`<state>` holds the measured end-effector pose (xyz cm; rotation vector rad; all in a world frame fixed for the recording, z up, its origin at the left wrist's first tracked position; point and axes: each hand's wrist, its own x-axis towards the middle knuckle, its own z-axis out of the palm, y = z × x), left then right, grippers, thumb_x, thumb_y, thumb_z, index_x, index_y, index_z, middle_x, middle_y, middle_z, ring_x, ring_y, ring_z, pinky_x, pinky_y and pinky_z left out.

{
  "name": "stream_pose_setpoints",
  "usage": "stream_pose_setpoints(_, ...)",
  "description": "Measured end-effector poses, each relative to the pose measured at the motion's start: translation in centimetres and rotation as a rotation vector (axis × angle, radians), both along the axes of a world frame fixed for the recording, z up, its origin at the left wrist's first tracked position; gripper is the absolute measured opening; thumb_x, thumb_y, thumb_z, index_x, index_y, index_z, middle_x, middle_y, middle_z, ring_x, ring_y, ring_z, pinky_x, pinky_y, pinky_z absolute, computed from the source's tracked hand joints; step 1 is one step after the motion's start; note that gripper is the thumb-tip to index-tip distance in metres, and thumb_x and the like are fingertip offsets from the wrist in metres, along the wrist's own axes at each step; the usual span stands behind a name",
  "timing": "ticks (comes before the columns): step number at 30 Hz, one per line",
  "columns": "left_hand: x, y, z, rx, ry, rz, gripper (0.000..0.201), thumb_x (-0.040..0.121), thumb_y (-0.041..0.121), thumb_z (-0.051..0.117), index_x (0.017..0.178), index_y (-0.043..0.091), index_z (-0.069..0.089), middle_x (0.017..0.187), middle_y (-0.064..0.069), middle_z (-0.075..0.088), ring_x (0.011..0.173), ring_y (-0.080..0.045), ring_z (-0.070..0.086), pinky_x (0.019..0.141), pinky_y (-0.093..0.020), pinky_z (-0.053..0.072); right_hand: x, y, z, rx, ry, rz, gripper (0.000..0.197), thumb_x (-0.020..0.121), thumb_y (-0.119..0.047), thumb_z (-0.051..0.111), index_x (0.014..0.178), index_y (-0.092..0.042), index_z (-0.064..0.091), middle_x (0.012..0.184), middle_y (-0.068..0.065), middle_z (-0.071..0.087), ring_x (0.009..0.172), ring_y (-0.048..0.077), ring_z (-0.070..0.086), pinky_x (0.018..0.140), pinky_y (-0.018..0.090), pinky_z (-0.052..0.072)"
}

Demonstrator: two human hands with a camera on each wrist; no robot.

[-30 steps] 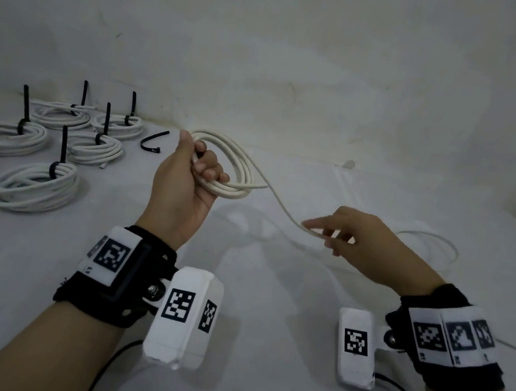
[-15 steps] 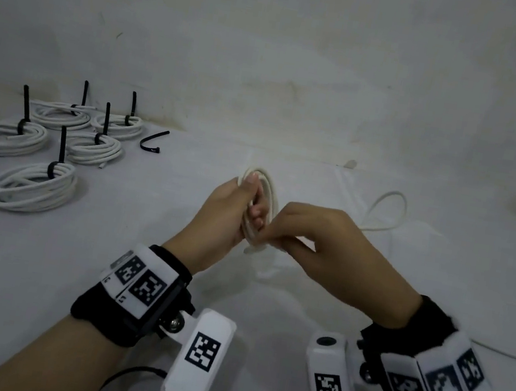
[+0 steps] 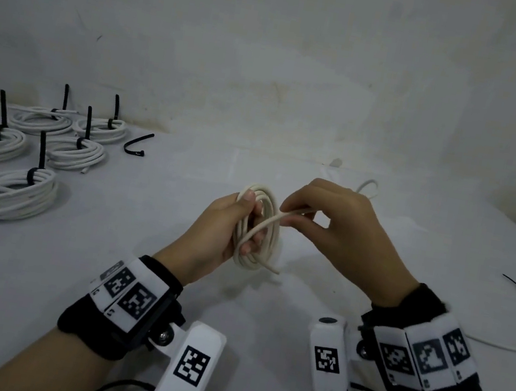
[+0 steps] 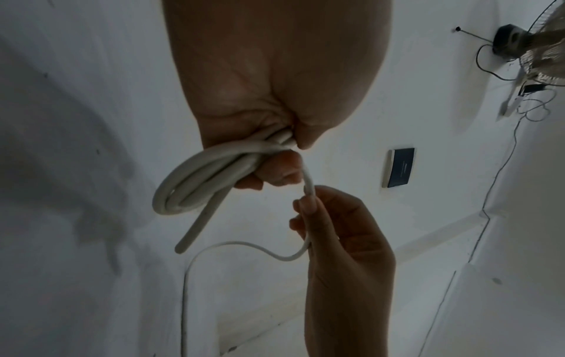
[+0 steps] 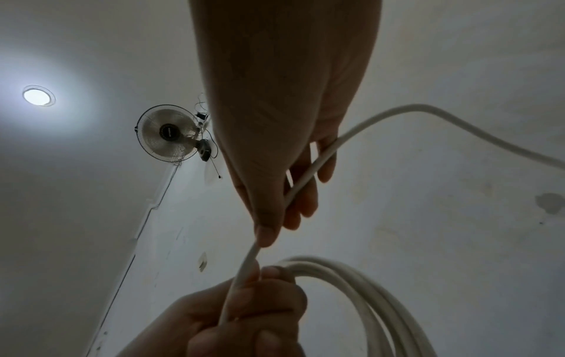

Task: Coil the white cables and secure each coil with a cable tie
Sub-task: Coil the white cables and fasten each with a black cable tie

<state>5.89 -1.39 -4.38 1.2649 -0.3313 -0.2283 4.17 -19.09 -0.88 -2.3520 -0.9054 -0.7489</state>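
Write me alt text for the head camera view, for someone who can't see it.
Over a white table, the left hand grips a partly wound coil of white cable while the right hand pinches the loose strand feeding it. Finished coils with black cable ties sit far left, beside a spare tie.

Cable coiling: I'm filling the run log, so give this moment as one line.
left hand grips coil | right hand pinches loose cable | spare tie on table

No readable text, only coded square markers on wristbands
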Motion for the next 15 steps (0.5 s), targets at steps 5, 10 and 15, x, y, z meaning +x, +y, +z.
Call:
stream_pose_setpoints(5,-0.4,-0.3,0.2,0.031,0.039,-0.162,0.038,0.1,0.032,0.026,0.085,0.005,0.048,0.05,-0.001,0.044,0.034,-0.008,0.032,0.05,-0.024,0.042,0.3,0.1,-0.3,0.144,-0.12,-0.067,0.023,0.078,-0.031,0.076,0.076,-0.01,0.065,0.071,-0.003,0.062,0.061,0.011,0.055,0.059,0.026,0.047)
stream_pose_setpoints(10,-1.0,-0.7,0.4,-0.044,0.131,-0.309,0.048,0.093,0.049,0.022,0.075,0.011,0.044,0.047,0.004,0.03,0.032,-0.005,0.024,0.047,-0.021,0.039,1.7,-0.5,-1.5,0.332,-0.043,-0.114,0.013,0.081,-0.017,0.076,0.075,-0.009,0.068,0.07,-0.001,0.065,0.065,0.011,0.058,0.062,0.021,0.048)
stream_pose_setpoints(15,-0.6,0.2,1.3,-0.164,0.134,-0.168,0.045,0.093,0.05,0.028,0.072,0.013,0.042,0.044,0.006,0.026,0.03,-0.003,0.021,0.042,-0.019,0.037,2.6,-1.5,-2.4,0.332,0.025,-0.168,0.011,0.089,-0.02,0.066,0.082,-0.011,0.068,0.075,-0.004,0.067,0.074,0.009,0.06,0.069,0.014,0.046)
